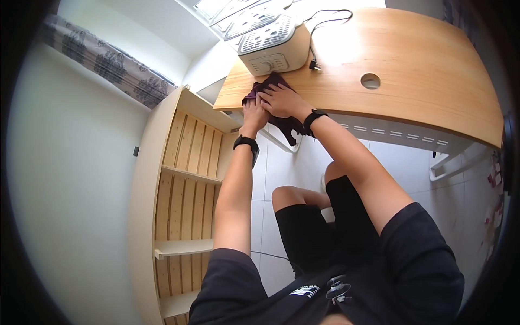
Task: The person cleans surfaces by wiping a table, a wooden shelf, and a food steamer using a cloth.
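A dark maroon cloth (287, 125) lies over the front left edge of the wooden desk, part of it hanging down below the edge. My right hand (283, 102) rests on the cloth with its fingers stretched out. Beside it, touching, my left hand (254, 115) lies at the cloth's left part, fingers extended toward the desk. Just beyond the cloth stands a cream-coloured appliance (279, 47) with a perforated top and a front knob.
The wooden desk (422, 59) has a round hole (370, 81) and a black cable with a plug (314, 65). A wooden shelf unit (187, 173) stands left of my arms. White desk legs (444, 168) reach the tiled floor. Patterned curtain fabric (108, 62) hangs at upper left.
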Motion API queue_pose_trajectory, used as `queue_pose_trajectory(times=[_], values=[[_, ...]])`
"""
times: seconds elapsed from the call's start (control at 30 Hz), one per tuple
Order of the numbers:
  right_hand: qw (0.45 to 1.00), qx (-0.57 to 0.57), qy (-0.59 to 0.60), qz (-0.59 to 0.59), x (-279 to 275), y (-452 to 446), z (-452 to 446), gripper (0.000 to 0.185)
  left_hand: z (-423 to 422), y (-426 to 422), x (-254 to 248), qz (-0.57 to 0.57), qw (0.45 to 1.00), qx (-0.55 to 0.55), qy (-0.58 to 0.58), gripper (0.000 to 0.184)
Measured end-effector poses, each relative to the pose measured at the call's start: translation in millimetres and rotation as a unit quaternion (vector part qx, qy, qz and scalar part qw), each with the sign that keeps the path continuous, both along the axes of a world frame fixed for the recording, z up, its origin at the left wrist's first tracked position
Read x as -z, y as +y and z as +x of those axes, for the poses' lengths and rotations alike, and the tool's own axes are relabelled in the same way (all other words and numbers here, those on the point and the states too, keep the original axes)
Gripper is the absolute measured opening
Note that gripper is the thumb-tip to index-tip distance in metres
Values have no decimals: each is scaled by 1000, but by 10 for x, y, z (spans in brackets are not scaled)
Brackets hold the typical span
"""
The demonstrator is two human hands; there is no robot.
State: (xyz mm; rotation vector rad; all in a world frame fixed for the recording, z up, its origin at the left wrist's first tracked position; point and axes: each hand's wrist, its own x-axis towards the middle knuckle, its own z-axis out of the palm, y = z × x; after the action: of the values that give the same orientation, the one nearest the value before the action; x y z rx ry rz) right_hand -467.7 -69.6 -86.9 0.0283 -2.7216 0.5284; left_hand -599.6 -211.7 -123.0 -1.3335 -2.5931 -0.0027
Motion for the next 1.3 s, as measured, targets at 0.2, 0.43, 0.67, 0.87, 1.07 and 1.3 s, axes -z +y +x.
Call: queue_pose_trajectory(times=[0.2, 0.43, 0.67, 0.87, 1.07, 1.3], values=[[1000, 3, 8, -1, -36, 6, 350, 55, 400, 0, -145, 48, 995, 92, 2, 58], [985, 70, 116, 105, 127, 289, 1523, 57, 1183, 381, -265, 77, 958, 273, 40, 45], [969, 186, 106, 121, 116, 876, 2839, 56, 2357, 1212, -358, 95, 939, 324, -63, 54], [933, 326, 62, 137, 47, 1410, 3810, 49, 3070, 1907, -347, 102, 916, 377, -93, 57], [929, 336, 3, 157, 7, 1568, 3904, 51, 3198, 2249, -339, 60, 928, 355, -96, 60], [933, 326, -50, 143, 18, 1774, 3638, 51, 3155, 2332, -373, 74, 927, 320, -179, 67]])
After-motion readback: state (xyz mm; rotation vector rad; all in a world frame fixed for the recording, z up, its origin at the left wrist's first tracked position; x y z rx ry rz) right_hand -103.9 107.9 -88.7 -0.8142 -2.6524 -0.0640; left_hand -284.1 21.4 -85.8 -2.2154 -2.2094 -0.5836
